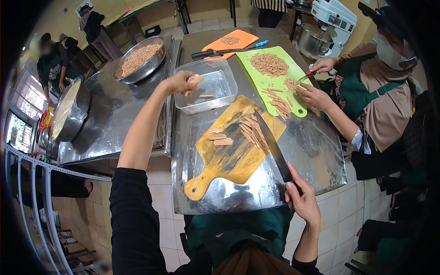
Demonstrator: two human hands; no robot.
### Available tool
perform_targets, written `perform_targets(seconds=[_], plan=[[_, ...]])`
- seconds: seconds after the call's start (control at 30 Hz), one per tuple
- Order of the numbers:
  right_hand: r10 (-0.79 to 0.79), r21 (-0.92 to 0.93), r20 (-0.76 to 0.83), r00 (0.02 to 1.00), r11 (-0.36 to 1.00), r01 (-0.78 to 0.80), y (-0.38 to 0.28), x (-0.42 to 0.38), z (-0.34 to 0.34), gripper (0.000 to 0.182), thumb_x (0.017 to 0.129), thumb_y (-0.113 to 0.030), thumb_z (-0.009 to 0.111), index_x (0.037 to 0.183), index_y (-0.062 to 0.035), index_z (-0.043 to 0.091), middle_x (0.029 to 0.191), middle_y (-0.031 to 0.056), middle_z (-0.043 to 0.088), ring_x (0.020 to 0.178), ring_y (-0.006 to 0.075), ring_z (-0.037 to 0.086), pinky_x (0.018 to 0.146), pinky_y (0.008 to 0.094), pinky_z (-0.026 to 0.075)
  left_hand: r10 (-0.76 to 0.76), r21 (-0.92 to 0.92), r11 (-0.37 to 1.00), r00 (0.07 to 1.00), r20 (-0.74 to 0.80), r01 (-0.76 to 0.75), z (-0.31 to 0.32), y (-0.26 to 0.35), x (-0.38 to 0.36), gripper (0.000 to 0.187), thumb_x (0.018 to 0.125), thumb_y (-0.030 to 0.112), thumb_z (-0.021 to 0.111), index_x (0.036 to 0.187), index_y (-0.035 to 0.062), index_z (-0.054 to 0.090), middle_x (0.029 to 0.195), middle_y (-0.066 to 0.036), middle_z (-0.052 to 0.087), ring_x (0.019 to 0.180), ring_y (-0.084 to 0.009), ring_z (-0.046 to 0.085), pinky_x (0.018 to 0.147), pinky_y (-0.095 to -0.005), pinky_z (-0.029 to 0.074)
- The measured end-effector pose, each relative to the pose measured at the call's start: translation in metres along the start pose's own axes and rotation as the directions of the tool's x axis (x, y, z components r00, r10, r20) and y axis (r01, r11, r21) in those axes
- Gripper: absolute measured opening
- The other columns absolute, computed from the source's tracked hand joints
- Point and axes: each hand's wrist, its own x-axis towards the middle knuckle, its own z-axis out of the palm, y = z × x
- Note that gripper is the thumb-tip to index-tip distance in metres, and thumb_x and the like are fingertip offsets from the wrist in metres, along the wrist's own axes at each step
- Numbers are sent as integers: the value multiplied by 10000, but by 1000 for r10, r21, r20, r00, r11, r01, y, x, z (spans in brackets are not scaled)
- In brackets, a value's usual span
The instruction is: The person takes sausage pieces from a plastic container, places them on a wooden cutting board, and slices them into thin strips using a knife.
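Observation:
My left hand (178, 83) is closed around a few pinkish-brown sausage pieces (195, 79) above a clear plastic container (183, 106). One more piece (206, 96) lies inside that container. In my right hand (303, 201) is the handle of a long dark-bladed knife (273, 147), its blade slanting over the right side of a wooden cutting board (219, 166). On the board, a pile of thin sausage strips (253, 131) rests beside the blade. Several flat sausage slices (223, 141) lie further left on the same board.
Across the table a co-worker's hands (316, 97) cut strips with a red-handled knife (310, 73) on a green cutting board (250, 62). An orange board (238, 36) and another knife (201, 54) lie behind. A metal bowl of chopped bits (160, 64) stands left; a mixer (337, 20) stands back right.

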Motion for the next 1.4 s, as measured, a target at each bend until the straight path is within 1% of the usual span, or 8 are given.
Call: perform_targets(seconds=[0.4,0.53,0.73,0.93,1.13,1.23,1.33,1.4], plan=[[-9,23,-9,1000,1000,9,2,-5,3,533,1060,-77,551,1577,-164,457,686,-34,520,578,47,456,527,227,419,134,60,987,974,182,-147,69,92,-127,335,946,334,776,1085,72,620,751,30,617,623,-48,570,526,-237,449],[12,15,10,1000,1000,-13,0,-4,7,526,1060,-74,552,1571,-161,466,694,-33,532,583,45,463,536,225,424,233,282,930,971,45,-236,127,47,-145,356,933,305,767,1089,21,619,847,-131,683,774,-271,662,727,-406,524],[-13,12,30,999,1000,13,4,-3,15,521,1059,-84,563,1566,-172,479,718,-33,552,599,43,475,555,229,436,433,450,846,861,-266,-286,164,21,-153,370,930,316,754,1081,5,622,853,-177,673,787,-340,655,739,-428,514],[0,-1,37,999,1000,0,2,-1,17,519,1059,-80,556,1564,-178,482,722,-31,557,607,45,478,563,227,441,48,168,986,972,-228,-9,160,43,-154,358,993,341,685,1065,-7,634,886,-170,653,825,-286,647,763,-398,493],[1,-11,38,999,1000,0,5,-2,15,521,1061,-85,554,1568,-179,476,723,-30,555,606,46,475,563,230,440,141,211,975,938,-316,-75,165,48,-153,322,1012,310,662,1046,-6,715,924,-139,661,817,-268,636,763,-367,494],[4,2,32,999,1000,-4,5,-3,14,522,1063,-90,555,1570,-178,472,722,-28,550,605,49,476,561,231,438,468,391,865,785,-404,-315,167,40,-148,293,1007,277,669,1061,0,749,931,-125,659,810,-265,626,785,-359,501],[26,21,32,999,999,-26,6,-3,12,522,1065,-97,556,1573,-177,467,724,-26,547,605,51,478,563,234,440,402,269,910,833,-381,-316,168,63,-164,257,992,236,686,1068,3,763,951,-119,662,817,-245,621,796,-352,508],[36,10,29,999,999,-36,5,-4,11,518,1065,-98,557,1570,-174,471,730,-22,543,609,52,482,568,235,443,234,-46,964,917,-322,-262,174,79,-179,215,984,170,701,1087,-16,735,884,-66,666,792,-155,636,755,-302,516]])
